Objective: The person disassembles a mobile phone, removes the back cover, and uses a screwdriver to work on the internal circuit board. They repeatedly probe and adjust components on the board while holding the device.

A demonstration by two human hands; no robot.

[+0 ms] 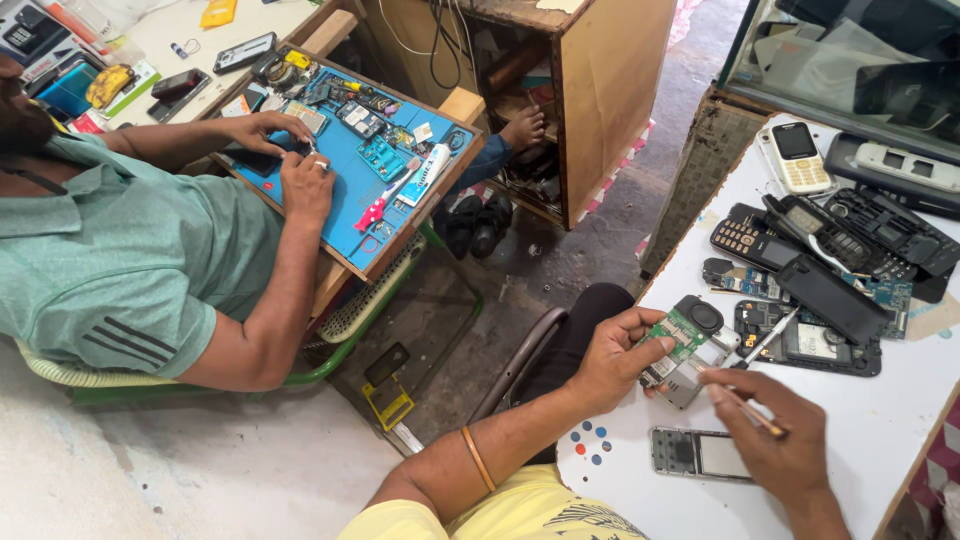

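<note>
My left hand grips an opened phone body with a green circuit board, held over the near-left part of the white table. My right hand pinches a thin stick-like tool whose tip points at the board. A grey phone frame with a bare screen window lies flat just below both hands.
Several dismantled phones, keypads and covers crowd the table's far side, with a white keypad phone behind them. To the left, a co-worker in a green shirt works over a blue mat strewn with parts. A wooden cabinet stands between.
</note>
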